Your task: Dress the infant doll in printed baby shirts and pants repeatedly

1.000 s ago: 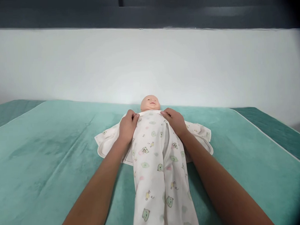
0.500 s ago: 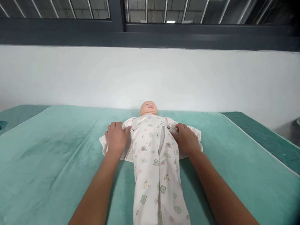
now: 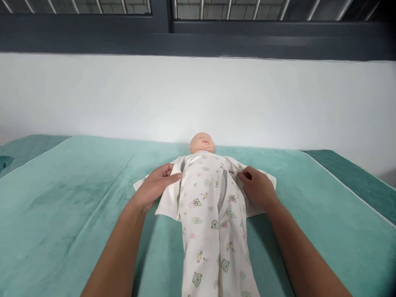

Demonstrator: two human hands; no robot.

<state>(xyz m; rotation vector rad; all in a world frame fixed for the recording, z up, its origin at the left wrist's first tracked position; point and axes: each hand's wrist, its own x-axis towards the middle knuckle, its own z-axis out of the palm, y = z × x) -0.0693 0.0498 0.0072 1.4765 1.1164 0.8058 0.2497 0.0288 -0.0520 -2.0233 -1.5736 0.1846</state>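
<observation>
A bald baby doll (image 3: 201,143) lies on its back, its head toward the wall. White baby pants (image 3: 203,226) printed with green bears cover it from the chest down. Under them, a white baby shirt (image 3: 169,205) spreads out on both sides, its fronts apart. With thumb and fingers, my left hand (image 3: 157,184) grips the left front of the shirt near the doll's side, lifting its edge. Across the doll, my right hand (image 3: 257,186) is closed in a pinch on the shirt's right front. The fingertips there are partly hidden.
The doll rests on a green padded bed cover (image 3: 90,230) with a white seam at each side. Behind it rises a white wall (image 3: 196,96) below a dark window frame (image 3: 262,38) with metal bars. A darker green fold (image 3: 0,165) lies at the far left.
Both hands have left the top edge of the pants and moved outward to the shirt. My left hand has turned and raised the shirt's left front. The camera view has tilted.
</observation>
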